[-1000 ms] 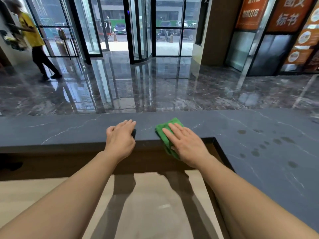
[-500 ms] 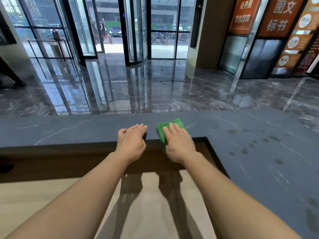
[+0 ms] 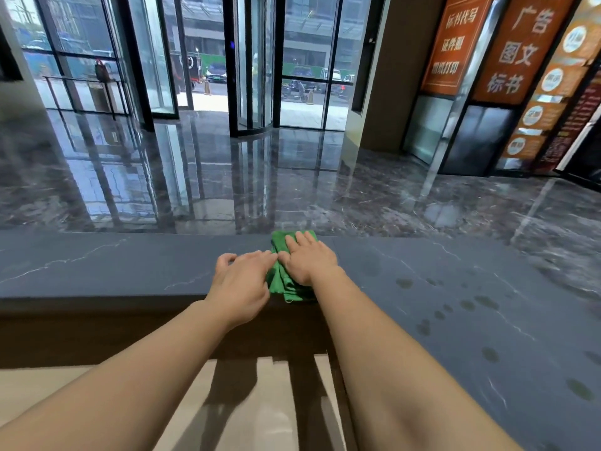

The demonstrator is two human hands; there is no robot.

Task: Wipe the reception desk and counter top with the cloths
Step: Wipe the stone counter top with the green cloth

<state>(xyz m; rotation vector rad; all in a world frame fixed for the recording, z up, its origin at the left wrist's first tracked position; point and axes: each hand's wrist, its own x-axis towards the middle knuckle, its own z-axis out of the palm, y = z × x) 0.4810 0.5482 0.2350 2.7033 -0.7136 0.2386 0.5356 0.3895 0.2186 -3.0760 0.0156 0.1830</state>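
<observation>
While the right hand (image 3: 309,260) lay flat with its fingers straight and close together, it pressed the green cloth (image 3: 283,284) down on the bench (image 3: 97,265). The cloth was bunched lengthwise across the bench top, its far end at the outer edge and its near end hanging just over the inner edge. The left hand (image 3: 240,284) rested palm down just at nine o'clock of the cloth, fingers stretched out and loosely spread, their tips touching the cloth's side. Whether a second cloth lay under that palm could not be told.

Judged from this, the wiping was in its middle, not near its end. At three to four o'clock of the hands the dark stone carried a scatter of damp spots (image 3: 481,304), which suggested that stretch had not yet been wiped dry. The long run of bench toward nine o'clock looked matt and unmarked, though whether the cloth had been over it could not be told. At six o'clock, below a dark wooden inner wall (image 3: 97,327), the pale lower desk (image 3: 260,402) showed only the arms' shadows, and it probably awaited its turn.

Nothing stood on the stone along the wiping path; the corner where the bench turned toward five o'clock was the one spot likely to need a change of stroke. Beyond, at twelve o'clock, spread a glossy marble floor (image 3: 292,190) and a glass revolving door (image 3: 253,76), with orange signs (image 3: 520,43) at two o'clock.
</observation>
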